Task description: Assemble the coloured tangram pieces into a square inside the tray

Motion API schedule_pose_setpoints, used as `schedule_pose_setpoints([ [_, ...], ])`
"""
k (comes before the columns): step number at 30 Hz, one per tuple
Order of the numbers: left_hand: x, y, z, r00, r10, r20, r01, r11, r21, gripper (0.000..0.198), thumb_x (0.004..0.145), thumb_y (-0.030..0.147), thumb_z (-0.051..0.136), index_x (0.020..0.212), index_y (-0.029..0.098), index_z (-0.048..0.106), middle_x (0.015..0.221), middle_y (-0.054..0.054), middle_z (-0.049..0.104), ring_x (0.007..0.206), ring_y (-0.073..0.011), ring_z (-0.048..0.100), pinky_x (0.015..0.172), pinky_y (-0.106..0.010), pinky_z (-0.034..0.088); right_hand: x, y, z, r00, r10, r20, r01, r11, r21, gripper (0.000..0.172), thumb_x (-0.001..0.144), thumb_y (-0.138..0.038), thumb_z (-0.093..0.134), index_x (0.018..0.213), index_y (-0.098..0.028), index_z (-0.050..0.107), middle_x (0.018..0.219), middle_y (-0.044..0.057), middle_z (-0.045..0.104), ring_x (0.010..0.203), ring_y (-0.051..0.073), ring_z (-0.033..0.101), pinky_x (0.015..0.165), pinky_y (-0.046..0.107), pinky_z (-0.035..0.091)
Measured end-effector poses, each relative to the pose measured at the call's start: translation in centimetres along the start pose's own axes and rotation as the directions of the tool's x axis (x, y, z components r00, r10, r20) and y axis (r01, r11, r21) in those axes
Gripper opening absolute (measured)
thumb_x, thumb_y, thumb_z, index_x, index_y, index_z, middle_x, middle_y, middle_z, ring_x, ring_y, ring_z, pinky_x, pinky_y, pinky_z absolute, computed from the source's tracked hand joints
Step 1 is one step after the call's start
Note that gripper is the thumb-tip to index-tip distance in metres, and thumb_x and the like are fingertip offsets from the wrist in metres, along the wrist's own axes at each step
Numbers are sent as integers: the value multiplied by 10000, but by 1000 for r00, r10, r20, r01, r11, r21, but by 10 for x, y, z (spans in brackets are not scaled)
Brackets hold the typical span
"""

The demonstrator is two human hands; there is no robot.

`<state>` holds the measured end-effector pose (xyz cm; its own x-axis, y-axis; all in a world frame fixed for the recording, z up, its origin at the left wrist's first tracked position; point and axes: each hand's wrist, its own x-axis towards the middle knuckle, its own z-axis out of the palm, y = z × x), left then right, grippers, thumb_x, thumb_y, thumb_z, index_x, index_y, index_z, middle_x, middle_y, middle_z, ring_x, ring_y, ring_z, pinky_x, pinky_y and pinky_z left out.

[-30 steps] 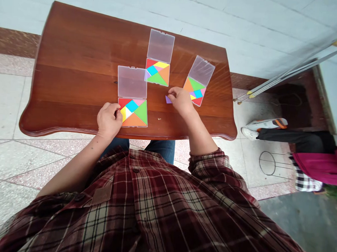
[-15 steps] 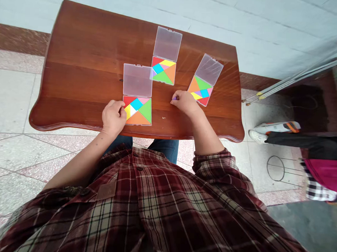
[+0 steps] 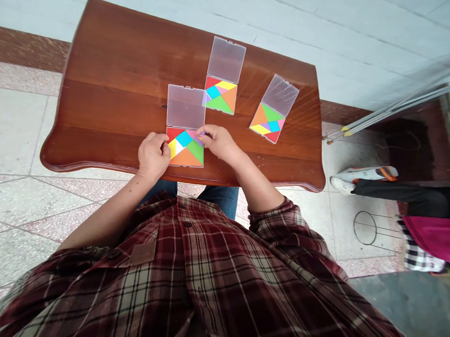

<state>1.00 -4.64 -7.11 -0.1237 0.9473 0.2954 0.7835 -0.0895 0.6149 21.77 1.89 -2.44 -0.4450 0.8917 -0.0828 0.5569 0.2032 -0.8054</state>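
Note:
My right hand pinches a small purple tangram piece over the upper right of the nearest tangram case. In that case lie red, blue, pink, yellow, green and orange pieces, with a white gap near the middle. Its see-through lid is folded back flat, away from me. At the case's left edge my left hand is closed, its fingers curled around the rim by the red and yellow pieces. The fingers hide part of that side.
Two more open cases with full sets of coloured pieces lie on the wooden table: a far case and a right-hand case. The near lid overlaps the far case's corner. A seated person's leg and a wire stand are at right.
With the purple piece in it, my right hand has moved left from the bare table beside the right-hand case to the nearest case. My left hand stays at that case's edge.

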Motion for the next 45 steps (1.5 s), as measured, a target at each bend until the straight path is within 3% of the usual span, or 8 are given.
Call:
schedule_pose_setpoints([
  [3, 0, 0, 0, 1000, 8, -1, -8, 1000, 2, 190, 790, 161, 494, 873, 195, 662, 803, -36, 601, 747, -175, 546, 704, -313, 440, 5, -9, 17, 997, 7, 75, -5, 1000, -16, 146, 806, -209, 570, 938, -175, 621, 683, -47, 573, 634, 108, 504, 672, 248, 395],
  [6, 0, 1, 0, 1000, 13, -4, -13, 1000, 2, 192, 788, 160, 494, 869, 194, 665, 787, -33, 598, 741, -173, 545, 702, -310, 440, 8, -22, 28, 991, 27, 128, -9, 991, -136, 153, 808, -190, 576, 952, -171, 624, 652, -54, 572, 618, 107, 491, 666, 246, 370],
  [14, 0, 6, -2, 1000, 7, 9, -7, 1000, -8, 196, 789, 160, 485, 858, 183, 667, 787, -44, 601, 748, -180, 553, 703, -317, 449, 19, -51, 36, 976, 96, 197, -2, 902, -431, 156, 837, -96, 547, 938, -144, 655, 832, 19, 667, 729, 131, 551, 678, 257, 353],
  [20, -1, 4, -1, 1000, 22, 13, -22, 1000, -9, 224, 796, 136, 456, 872, 183, 662, 819, -51, 611, 791, -193, 575, 731, -327, 465, 30, -60, 40, 952, 143, 269, 43, 812, -582, 135, 862, -185, 615, 976, -138, 670, 933, 58, 703, 829, 162, 601, 677, 267, 348],
  [25, -2, 1, 0, 999, 30, 17, -30, 1000, -11, 243, 784, 119, 449, 884, 182, 661, 830, -49, 610, 792, -185, 574, 737, -319, 471, 30, -56, 41, 956, 151, 253, 23, 818, -575, 205, 863, -301, 650, 1006, -155, 669, 944, 42, 710, 859, 165, 622, 679, 258, 358],
  [37, -1, 4, -1, 1000, 3, 22, -3, 1000, -21, 209, 813, 160, 449, 855, 193, 651, 836, -55, 615, 799, -193, 575, 755, -333, 469, 28, -46, 43, 981, 124, 152, -36, 876, -481, 197, 829, -354, 683, 911, -176, 687, 869, 59, 707, 872, 223, 651, 738, 296, 419],
  [45, -2, 6, -3, 999, -15, 32, 16, 999, -47, 206, 820, 159, 451, 864, 190, 650, 829, -57, 600, 826, -208, 580, 775, -350, 473, 23, -46, 42, 988, 116, 99, -58, 885, -463, 268, 843, -390, 691, 1006, -182, 648, 897, 66, 695, 866, 225, 632, 753, 313, 422],
])
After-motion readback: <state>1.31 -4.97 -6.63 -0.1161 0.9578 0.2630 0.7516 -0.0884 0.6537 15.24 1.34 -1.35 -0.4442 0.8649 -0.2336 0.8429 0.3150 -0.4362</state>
